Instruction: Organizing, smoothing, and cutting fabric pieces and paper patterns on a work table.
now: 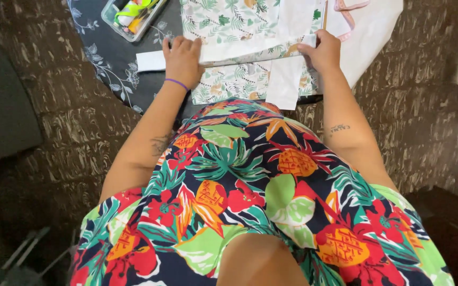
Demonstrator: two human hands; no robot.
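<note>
In the head view, the leaf-printed fabric (229,26) lies spread on a dark floral-patterned table (107,58), and everything else is placed by it. The left hand (182,58) rests flat on the fabric's left edge, fingers together and pressing down, a purple band (176,83) around its wrist. The right hand (322,51) sits at the fabric's right side, fingers pinched on the end of a folded white strip (255,50) that runs across the fabric between the two hands. A white paper piece (283,79) hangs over the fabric's near edge. A clear plastic box (131,16) of bright items stands left of the fabric. A pink tape (348,13) lies right of it.
</note>
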